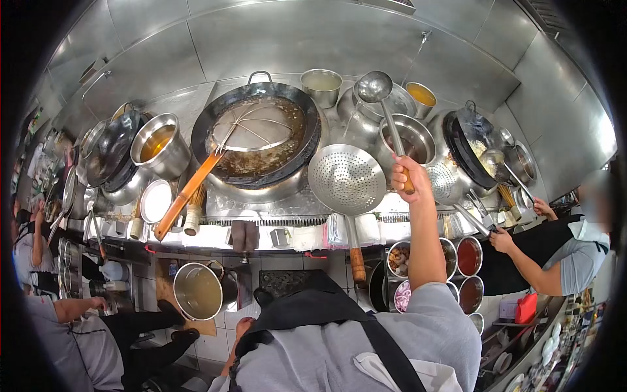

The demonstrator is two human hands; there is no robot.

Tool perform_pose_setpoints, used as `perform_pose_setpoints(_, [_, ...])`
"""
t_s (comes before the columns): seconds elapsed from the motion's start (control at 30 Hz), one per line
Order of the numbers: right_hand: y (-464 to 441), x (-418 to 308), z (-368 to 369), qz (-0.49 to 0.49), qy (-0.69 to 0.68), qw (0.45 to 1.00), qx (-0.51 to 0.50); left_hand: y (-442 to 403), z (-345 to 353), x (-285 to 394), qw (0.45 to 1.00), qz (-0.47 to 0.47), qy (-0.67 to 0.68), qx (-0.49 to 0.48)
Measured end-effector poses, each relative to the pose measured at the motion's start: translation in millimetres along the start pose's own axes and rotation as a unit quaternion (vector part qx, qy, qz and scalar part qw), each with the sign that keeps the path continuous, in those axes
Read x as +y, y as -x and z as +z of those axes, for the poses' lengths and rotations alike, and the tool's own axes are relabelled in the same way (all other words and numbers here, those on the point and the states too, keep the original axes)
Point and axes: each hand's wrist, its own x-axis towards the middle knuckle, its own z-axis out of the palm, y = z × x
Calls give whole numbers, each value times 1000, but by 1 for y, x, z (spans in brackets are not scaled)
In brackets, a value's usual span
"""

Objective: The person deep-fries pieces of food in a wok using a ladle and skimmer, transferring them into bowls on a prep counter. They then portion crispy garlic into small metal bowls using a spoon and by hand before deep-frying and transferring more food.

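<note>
The right hand [410, 178] is closed round the wooden-ended steel ladle [375, 87], its shaft slanting over a steel pot [424, 134]; the left hand [243, 326] hangs low, its grip unclear. Nearby, the handle of a perforated strainer [347, 179] overhangs the counter [214, 236], so a bump could tip it; knocking the mesh strainer [264, 130] across the wok [202, 134] might splash brown liquid [251, 169]

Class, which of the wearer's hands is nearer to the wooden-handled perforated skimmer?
Right. The right hand grips a ladle to the right of the perforated skimmer; the left hand is low beside the body, farther off.
</note>
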Motion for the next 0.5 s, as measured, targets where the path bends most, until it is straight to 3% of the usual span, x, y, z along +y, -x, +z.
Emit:
perform_pose_setpoints(0.3, [18, 19, 17, -23, 28, 999, 3, 15, -2, -24, 989, 79, -121, 26])
perform_pose_setpoints(0.47, [35, 39, 26, -30, 24, 999, -5, 5, -21, -45, 904, 268, -328, 52])
perform_pose_setpoints(0.5, [41, 43, 30, -36, 24, 999, -1, 0, -24, -42, 902, 289, -318, 50])
